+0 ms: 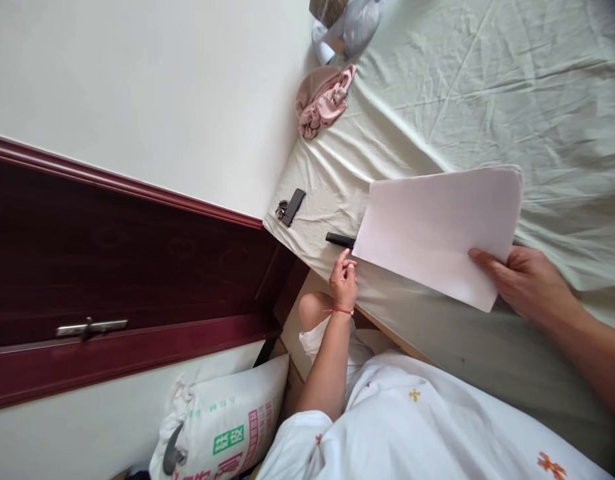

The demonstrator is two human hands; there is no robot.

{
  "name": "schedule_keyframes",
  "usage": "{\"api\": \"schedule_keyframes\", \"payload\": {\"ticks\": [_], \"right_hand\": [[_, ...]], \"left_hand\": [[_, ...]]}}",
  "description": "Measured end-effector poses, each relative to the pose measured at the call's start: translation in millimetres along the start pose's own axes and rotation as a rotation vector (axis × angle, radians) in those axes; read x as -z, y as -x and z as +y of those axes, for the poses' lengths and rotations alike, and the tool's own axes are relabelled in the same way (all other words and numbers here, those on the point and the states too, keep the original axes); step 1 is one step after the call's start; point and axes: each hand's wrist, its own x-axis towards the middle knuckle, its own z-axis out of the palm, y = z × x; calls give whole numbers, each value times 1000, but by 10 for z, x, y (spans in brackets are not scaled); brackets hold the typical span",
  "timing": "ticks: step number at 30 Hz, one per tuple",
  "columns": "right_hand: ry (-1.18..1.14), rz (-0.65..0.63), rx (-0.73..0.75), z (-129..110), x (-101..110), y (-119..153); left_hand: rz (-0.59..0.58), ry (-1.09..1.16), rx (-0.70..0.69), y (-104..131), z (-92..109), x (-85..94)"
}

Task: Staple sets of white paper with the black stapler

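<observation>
A stack of white paper [437, 230] is held up over the pale green sheet by my right hand [532, 287], its thumb on top near the right end and the other fingers hidden beneath. My left hand [344, 280], with a red string at the wrist, is just below the paper's left corner. Its index finger reaches toward that corner, and the other fingers are partly curled with nothing visible in them. A black object [339, 239] lies on the sheet, its right end at the paper's corner. What it is, I cannot tell.
The green sheet [402, 147] covers the surface. Farther left on it are a black case [294, 207] with keys [281, 210]. A pink cloth [324, 101] and plastic bags [357, 27] lie by the wall. A dark red wooden panel [117, 260] and a printed white sack [227, 427] stand at left.
</observation>
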Motion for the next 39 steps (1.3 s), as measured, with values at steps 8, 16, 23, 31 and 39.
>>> {"api": "schedule_keyframes", "payload": {"ticks": [8, 16, 23, 31, 39], "right_hand": [[12, -35, -26, -20, -27, 9], [37, -6, -26, 52, -43, -23], [19, -24, -24, 29, -30, -9], [41, -20, -51, 70, -32, -38], [-15, -27, -64, 77, -50, -36]], "left_hand": [[42, -174, -39, 9, 47, 7], [109, -436, -368, -43, 209, 27], [-53, -472, -394, -176, 181, 84], [-75, -496, -432, -197, 87, 100], [-92, -518, -439, -252, 59, 145]]}}
